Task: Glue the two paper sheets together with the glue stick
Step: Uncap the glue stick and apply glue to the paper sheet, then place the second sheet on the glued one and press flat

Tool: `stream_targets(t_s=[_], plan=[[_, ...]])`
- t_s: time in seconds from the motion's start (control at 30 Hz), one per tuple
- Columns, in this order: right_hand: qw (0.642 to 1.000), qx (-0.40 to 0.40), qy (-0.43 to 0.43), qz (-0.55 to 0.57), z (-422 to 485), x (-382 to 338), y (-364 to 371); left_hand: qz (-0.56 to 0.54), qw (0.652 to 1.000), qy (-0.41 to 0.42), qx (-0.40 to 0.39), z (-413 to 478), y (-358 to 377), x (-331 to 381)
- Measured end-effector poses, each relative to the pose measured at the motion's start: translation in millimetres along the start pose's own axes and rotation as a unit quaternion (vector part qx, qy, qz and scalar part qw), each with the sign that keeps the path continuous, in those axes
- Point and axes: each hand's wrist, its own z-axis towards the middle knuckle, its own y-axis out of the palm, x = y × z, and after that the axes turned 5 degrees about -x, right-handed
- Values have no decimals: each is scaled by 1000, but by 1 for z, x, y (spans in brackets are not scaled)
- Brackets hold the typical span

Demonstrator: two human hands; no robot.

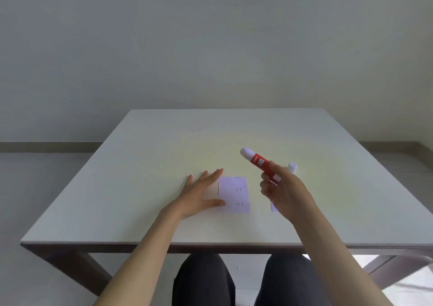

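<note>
A small white paper sheet (pixel 234 194) with faint marks lies flat on the table's near middle. My left hand (pixel 201 192) rests flat on its left part, fingers spread, thumb on the lower left corner. My right hand (pixel 284 192) holds a red glue stick (pixel 259 161) in the air, its white end tilted up and to the left. Only a corner of a second white sheet (pixel 274 207) shows beneath my right hand. A white cap (pixel 292 167) stands on the table behind that hand.
The white table (pixel 145 165) has a dark wooden frame and its front edge runs just above my knees. A plain wall stands behind it. Floor shows on both sides.
</note>
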Motion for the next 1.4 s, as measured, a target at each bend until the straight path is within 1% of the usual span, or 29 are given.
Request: stream_targets(t_s=[0.03,0.07,0.13,0.2,0.23,0.3,0.37,0.43,0.5,0.57,0.63,0.67,0.7,0.73,0.8,0.83,0.87,0.93,0.97,1.07,1.13,1.2,1.3,1.4], plan=[[997,-14,39,70,0,2,2,-43,999,11,25,-1,-1,4],[992,-31,69,102,-1,5,5,-97,993,25,63,-1,-3,9],[983,-71,101,137,-1,14,14,-205,967,62,134,-3,-4,21],[975,-98,124,155,-2,23,25,-282,943,97,144,-5,-2,36],[975,-102,133,148,-1,29,30,-300,938,105,141,-5,0,44],[978,-99,146,108,-1,38,40,-312,931,103,160,-5,2,53],[987,-77,136,36,-3,44,45,-330,919,94,196,-4,-3,56],[992,-47,95,-71,-7,49,43,-319,913,78,242,1,-17,55],[978,-14,38,-206,-14,53,38,-264,917,50,296,8,-38,53],[937,25,-21,-348,-19,58,31,-196,921,13,337,16,-59,47],[902,40,-70,-423,-23,62,25,-150,924,-22,350,26,-72,39],[887,37,-92,-450,-25,65,23,-132,925,-39,353,31,-74,34],[865,31,-113,-489,-26,67,21,-116,926,-51,356,37,-74,30],[828,23,-127,-545,-26,70,20,-102,926,-60,358,41,-73,27],[724,-3,-146,-674,-26,76,21,-82,929,-72,353,49,-69,25],[676,-16,-156,-720,-27,78,22,-73,932,-76,347,53,-67,25],[641,-25,-175,-747,-29,81,23,-65,934,-78,343,56,-65,24],[588,-25,-213,-780,-32,85,25,-57,936,-85,337,60,-62,22],[571,-26,-220,-790,-32,86,27,-56,936,-90,335,62,-60,21],[559,-47,-226,-797,-32,90,29,-57,938,-96,329,65,-57,14],[549,-34,-221,-805,-32,89,31,-63,935,-98,334,66,-56,10],[530,-22,-215,-820,-35,88,37,-60,934,-95,339,65,-55,9],[531,-32,-212,-819,-37,90,40,-63,933,-87,343,63,-52,10],[515,-23,-229,-826,-43,91,40,-63,933,-89,342,63,-50,7]])
